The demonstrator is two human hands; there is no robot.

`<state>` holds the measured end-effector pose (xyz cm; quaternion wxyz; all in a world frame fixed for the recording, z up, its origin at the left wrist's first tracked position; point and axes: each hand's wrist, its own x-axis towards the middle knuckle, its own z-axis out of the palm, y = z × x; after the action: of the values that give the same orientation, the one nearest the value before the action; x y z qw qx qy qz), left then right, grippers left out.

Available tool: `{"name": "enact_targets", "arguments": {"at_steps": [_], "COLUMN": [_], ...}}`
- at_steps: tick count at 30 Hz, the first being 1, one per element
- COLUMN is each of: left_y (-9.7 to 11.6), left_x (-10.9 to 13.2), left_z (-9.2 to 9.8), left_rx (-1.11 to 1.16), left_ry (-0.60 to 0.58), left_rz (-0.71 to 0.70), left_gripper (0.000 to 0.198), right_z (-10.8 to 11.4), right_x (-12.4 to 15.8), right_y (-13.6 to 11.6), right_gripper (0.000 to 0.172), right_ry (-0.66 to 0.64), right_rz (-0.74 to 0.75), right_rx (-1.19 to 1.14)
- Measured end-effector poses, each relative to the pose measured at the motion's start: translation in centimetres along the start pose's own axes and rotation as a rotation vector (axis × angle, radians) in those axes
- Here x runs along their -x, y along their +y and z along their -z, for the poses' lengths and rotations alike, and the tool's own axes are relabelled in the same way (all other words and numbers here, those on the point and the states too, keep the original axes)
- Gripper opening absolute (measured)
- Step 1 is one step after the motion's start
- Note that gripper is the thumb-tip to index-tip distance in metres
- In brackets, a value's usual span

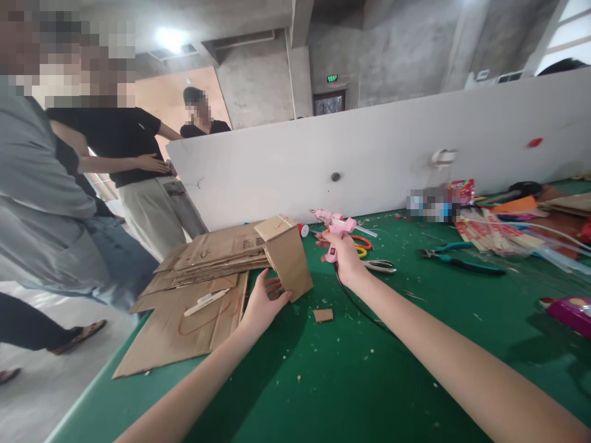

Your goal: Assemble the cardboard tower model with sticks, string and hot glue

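My right hand is wrapped round the handle of a pink hot glue gun. The gun's nozzle points away to the left, and a clear glue stick sticks out of its back. A dark cord runs down from its handle. My left hand grips the lower left edge of a small folded cardboard box, thumb near its bottom corner and fingers partly hidden along the side. The box stands upright on the green table, its top flap marked with red lines. A small cardboard scrap lies in front of it.
Flat cardboard sheets are stacked at left, with white sticks on one. Teal-handled cutters, pliers and a purple object lie to the right. A white partition closes the back; people stand beyond the left edge.
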<state>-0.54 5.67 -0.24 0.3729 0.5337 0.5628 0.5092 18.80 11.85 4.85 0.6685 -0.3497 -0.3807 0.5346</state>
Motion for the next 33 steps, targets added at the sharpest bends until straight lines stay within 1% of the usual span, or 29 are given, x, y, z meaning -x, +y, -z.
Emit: {"name": "enact_targets", "arguments": {"at_steps": [2,7,11,13,16,17,19,22,25,29,31,33], "left_y": [-0.2,-0.6,-0.6,-0.3,0.5,0.9,1.7,2.8,3.3,2.9,2.4,1.9], "left_x": [-0.1,-0.3,0.0,0.4,1.2,1.4,1.4,0.8,0.2,-0.2,-0.4,-0.6], "left_z": [0.4,1.8,2.3,1.8,0.2,-0.5,-1.9,-3.6,-4.3,-3.9,-3.5,-3.1], "left_rx": [-0.027,-0.163,-0.277,-0.288,-0.224,-0.188,-0.131,-0.138,-0.145,-0.153,-0.156,-0.128], "left_ry": [0.007,0.045,0.058,0.119,0.212,0.212,0.205,0.245,0.284,0.318,0.327,0.288], "left_rz": [-0.017,-0.082,-0.147,-0.167,-0.172,-0.165,-0.131,-0.102,-0.093,-0.125,-0.171,-0.233], "left_gripper": [0.077,0.065,0.067,0.077,0.103,0.11,0.118,0.117,0.116,0.118,0.11,0.1], "right_z": [-0.1,-0.5,-0.6,-0.8,-1.5,-1.8,-2.4,-2.8,-2.5,-1.8,-1.5,-1.4], "right_x": [0.0,0.3,0.1,-0.2,-0.6,-0.6,-0.8,-0.9,-1.0,-0.8,-0.6,-0.3], "right_y": [0.1,0.6,1.6,2.3,3.0,3.2,3.3,3.3,3.3,3.1,2.8,2.4], "right_gripper": [0.04,0.036,0.039,0.038,0.034,0.031,0.027,0.024,0.023,0.02,0.018,0.016], "right_ry": [-0.029,-0.161,-0.184,-0.185,-0.195,-0.202,-0.215,-0.22,-0.185,-0.121,-0.095,-0.066], "right_rz": [-0.021,-0.079,-0.07,-0.051,-0.013,0.0,0.023,0.062,0.104,0.183,0.235,0.287], "right_rx": [-0.006,-0.009,0.038,0.064,0.102,0.116,0.146,0.194,0.262,0.363,0.407,0.443]}}
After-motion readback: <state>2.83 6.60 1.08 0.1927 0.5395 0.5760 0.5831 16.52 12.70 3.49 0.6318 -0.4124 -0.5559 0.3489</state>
